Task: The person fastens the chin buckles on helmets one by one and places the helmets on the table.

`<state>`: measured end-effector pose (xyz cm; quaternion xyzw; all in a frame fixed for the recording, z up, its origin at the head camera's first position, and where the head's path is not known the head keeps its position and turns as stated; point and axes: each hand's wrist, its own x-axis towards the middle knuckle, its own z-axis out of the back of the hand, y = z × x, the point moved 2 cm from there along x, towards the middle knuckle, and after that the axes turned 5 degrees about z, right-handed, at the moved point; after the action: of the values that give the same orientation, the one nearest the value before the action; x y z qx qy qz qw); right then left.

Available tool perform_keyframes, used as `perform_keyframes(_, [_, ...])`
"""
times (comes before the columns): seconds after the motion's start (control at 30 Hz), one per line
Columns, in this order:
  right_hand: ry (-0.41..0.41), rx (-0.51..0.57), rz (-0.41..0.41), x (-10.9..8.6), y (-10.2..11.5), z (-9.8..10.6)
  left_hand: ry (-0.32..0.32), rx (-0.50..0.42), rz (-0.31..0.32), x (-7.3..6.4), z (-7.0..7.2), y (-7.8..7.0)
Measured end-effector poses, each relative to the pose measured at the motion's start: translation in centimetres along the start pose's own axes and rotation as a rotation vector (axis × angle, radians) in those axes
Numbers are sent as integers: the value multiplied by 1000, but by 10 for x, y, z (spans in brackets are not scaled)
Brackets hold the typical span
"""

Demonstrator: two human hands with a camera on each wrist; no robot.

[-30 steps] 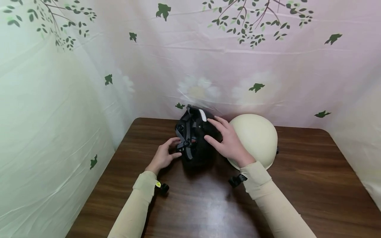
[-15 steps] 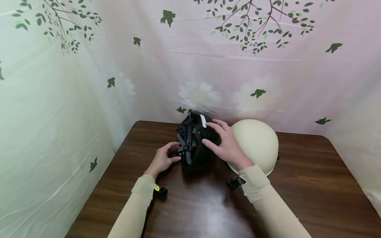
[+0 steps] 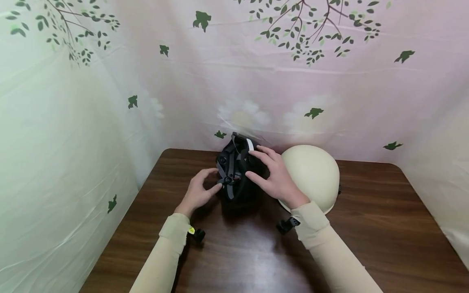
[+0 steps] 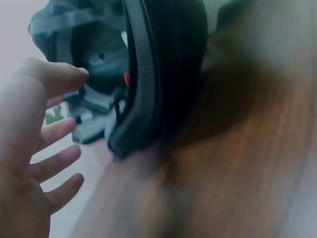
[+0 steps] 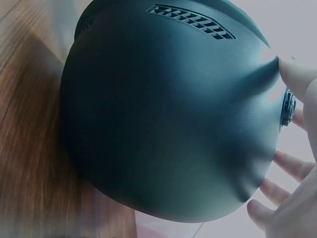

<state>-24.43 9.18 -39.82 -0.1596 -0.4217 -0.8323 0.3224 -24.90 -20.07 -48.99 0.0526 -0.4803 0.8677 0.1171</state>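
Note:
A black helmet sits on its side on the table, its hollow with grey straps facing left. My left hand is beside that hollow, thumb and fingers apart. In the left wrist view the left thumb overlaps the opening and the other fingers spread below it. On the helmet's other side is my right hand, fingers spread, thumb and fingertips at the smooth shell. A white strip shows near the right index fingertip. The right wrist view shows a vent grille in the shell.
A cream helmet stands dome up, directly right of the black one, partly behind my right hand and wrist. The brown wooden table ends at a patterned cloth wall close behind both helmets; another cloth side hangs at left.
My right hand has shifted slightly left with the helmet's edge, and the helmet has turned a little. My left thumb and fingertips have moved a little at the strap side. The head view has shifted slightly.

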Motion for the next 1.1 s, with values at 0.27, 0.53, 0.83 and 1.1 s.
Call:
perform_keyframes(0.27, [1,8,-12,-4,1,-2,-10,-55,-96,7,0,-45])
perform_keyframes(0.53, [-16,9,-4,-2,1,-2,27,-58,-199,20,-1,-94])
perform_keyframes(0.83, [0,-5,8,1,2,-2,72,-16,-227,27,-5,-116])
perform_keyframes(1.1, [29,7,-4,2,1,1,108,-54,-219,34,-5,-122])
